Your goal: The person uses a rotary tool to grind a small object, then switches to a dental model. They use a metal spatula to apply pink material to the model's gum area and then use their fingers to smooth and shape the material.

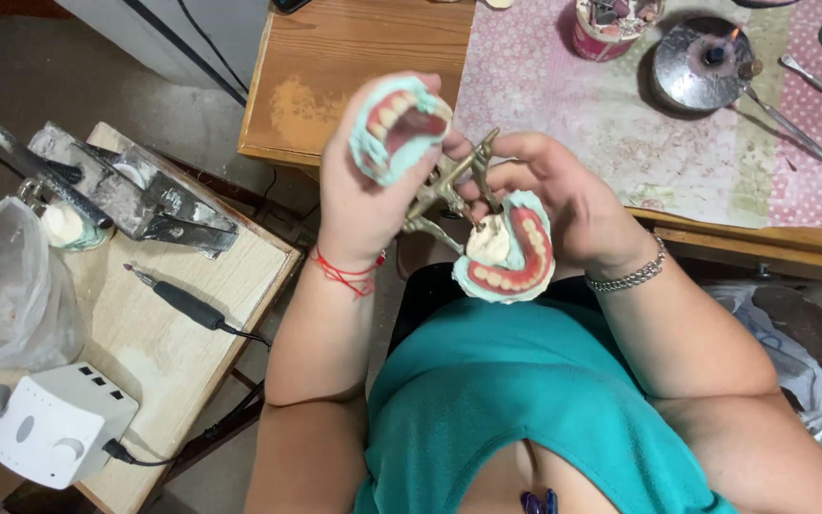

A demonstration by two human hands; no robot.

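Brass articulator (449, 186): hinged open, held above lap.
Left hand (363, 190): fingers gripping upper denture cast (400, 126).
Right hand (577, 205): fingers curled around lower denture cast (516, 252).

Handpiece (183, 305) lies on side table (145, 352), left.

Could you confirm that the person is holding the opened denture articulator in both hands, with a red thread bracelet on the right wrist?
Not quite: the head view shows the red thread bracelet on the left wrist; the right wrist wears a metal chain bracelet. Both hands do hold the opened denture articulator.
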